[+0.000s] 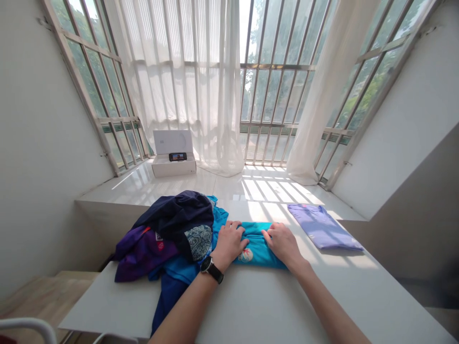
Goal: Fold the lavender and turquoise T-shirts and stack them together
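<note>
No legible text anywhere. Only a small white-and-pink mark on the purple garment (pixel 158 236), too small to read; a round printed emblem on the teal shirt (pixel 245 255), with no letters to make out; a faint grey mark on the raised lid of the white box (pixel 174 165), blurred; and, on the black watch (pixel 207 264) and the phone (pixel 178 156) atop the box, dark faces with nothing readable at this size.
</note>
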{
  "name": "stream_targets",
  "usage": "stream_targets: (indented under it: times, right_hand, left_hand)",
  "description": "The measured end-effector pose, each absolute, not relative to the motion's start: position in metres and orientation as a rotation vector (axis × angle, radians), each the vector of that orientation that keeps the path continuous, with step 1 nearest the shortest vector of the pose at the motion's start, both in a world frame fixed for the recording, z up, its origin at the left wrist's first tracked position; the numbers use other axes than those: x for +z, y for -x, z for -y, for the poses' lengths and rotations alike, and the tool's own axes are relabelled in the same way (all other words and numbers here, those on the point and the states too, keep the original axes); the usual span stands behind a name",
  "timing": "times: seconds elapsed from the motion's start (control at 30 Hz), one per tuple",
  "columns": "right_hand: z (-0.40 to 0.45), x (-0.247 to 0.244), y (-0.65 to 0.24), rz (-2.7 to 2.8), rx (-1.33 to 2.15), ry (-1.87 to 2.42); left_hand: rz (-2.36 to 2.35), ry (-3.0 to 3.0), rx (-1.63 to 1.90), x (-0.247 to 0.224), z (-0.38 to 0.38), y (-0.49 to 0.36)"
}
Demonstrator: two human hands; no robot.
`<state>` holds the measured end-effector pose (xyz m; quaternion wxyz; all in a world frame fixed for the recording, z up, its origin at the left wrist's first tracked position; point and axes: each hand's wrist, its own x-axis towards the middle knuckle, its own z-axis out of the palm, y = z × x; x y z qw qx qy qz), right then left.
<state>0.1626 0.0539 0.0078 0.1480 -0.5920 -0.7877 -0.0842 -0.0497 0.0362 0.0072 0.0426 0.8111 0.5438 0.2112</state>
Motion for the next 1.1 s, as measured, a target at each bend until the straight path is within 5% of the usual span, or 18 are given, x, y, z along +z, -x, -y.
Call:
stream_targets:
  times: [0.27,1.1]
  right_hand:
    - [-0.076,-0.014,-0.194,1.43,0.533,1.818]
    - [-0.09,-0.029,-0.204,1.461,0.676,1.594]
  left_hand:
    - [-1.685,-2.36,0.707,0.002,-0.042,0.051]
    - [-1.75,-2.215,0.666,0.002,-0.04,0.048]
